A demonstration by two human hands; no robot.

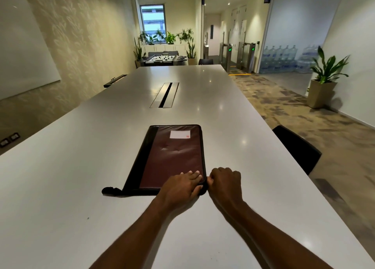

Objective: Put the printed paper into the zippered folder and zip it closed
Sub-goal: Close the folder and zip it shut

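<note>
A brown zippered folder (172, 155) with black edging lies flat and closed on the white table (81, 167), a small white label near its far end. My left hand (182, 185) presses flat on the folder's near right corner, fingers spread on the cover. My right hand (225, 181) is beside that same corner, fingers pinched at the folder's edge where the zipper runs; the pull itself is hidden by my fingers. A black strap (110, 190) sticks out from the near left corner. No printed paper is visible.
A cable slot (164, 95) is set into the table's middle, beyond the folder. A black chair (298, 147) stands at the table's right side. A potted plant (322, 86) stands on the floor at the far right.
</note>
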